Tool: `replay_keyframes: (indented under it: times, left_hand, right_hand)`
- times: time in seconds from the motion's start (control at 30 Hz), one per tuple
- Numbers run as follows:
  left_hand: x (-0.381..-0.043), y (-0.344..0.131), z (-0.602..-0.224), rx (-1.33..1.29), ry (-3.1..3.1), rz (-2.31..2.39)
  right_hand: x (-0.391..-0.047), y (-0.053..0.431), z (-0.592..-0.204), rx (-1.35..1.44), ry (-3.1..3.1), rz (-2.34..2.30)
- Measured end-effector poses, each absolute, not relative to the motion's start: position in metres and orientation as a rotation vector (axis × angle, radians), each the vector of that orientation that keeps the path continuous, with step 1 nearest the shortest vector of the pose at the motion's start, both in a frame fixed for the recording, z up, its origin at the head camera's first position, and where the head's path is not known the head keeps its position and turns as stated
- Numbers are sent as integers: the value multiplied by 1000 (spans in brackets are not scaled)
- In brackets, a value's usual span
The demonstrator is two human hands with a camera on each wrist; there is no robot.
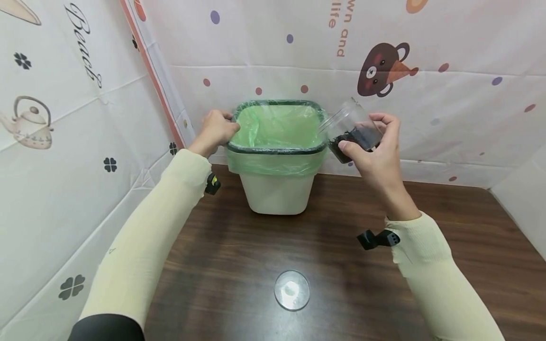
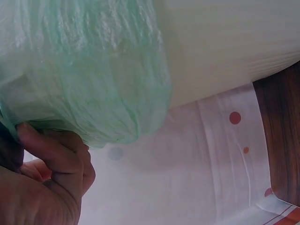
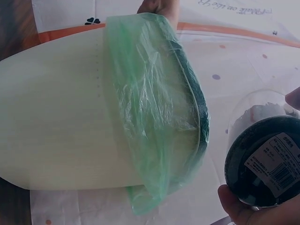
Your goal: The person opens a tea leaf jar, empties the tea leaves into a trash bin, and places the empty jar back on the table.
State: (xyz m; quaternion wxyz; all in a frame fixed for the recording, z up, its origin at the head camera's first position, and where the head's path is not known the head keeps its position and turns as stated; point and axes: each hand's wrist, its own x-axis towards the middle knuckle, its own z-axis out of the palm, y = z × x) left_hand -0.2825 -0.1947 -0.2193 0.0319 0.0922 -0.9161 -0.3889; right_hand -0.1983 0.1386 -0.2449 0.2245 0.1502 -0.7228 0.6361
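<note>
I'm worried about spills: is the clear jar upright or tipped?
Tipped: in the head view the right hand holds the jar aslant, leaning toward the bin, dark contents inside.

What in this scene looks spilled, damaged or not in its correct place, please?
Nothing looks spilled, damaged or misplaced. The clear jar is tilted toward the bin, but it is held that way, its dark contents inside.

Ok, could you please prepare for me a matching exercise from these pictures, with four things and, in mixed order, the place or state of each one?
1. clear jar
2. round clear disc
3. green bag
4. left hand

A. gripping the lined rim of the bin
B. tilted, with dark contents inside
C. folded outward over an edge
D. lying on the brown table

Pairs: 1-B, 2-D, 3-C, 4-A
</note>
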Motion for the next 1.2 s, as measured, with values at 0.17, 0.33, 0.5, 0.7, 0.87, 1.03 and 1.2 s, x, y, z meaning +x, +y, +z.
replay_keyframes:
  times: [0.17, 0.33, 0.5, 0.7, 0.87, 1.03, 1.2]
  left_hand:
    - [-282, -194, -219, 285, -2825, -1184]
    - [-281, -193, -218, 281, -2835, -1176]
    - [-281, -193, -219, 283, -2834, -1178]
    - [-282, -193, -220, 289, -2832, -1173]
    - [-283, -193, -220, 286, -2827, -1165]
    - [-283, -193, -220, 273, -2821, -1163]
    - [-283, -194, -220, 252, -2817, -1168]
  right_hand:
    - [-201, 138, -244, 417, -2012, 1712]
    - [-203, 137, -244, 429, -2002, 1709]
    - [-204, 137, -243, 452, -1994, 1692]
    - [-206, 135, -243, 440, -1977, 1694]
    - [-208, 134, -242, 411, -1986, 1684]
    - [-209, 131, -240, 392, -1984, 1693]
    - [-212, 129, -238, 398, -1965, 1723]
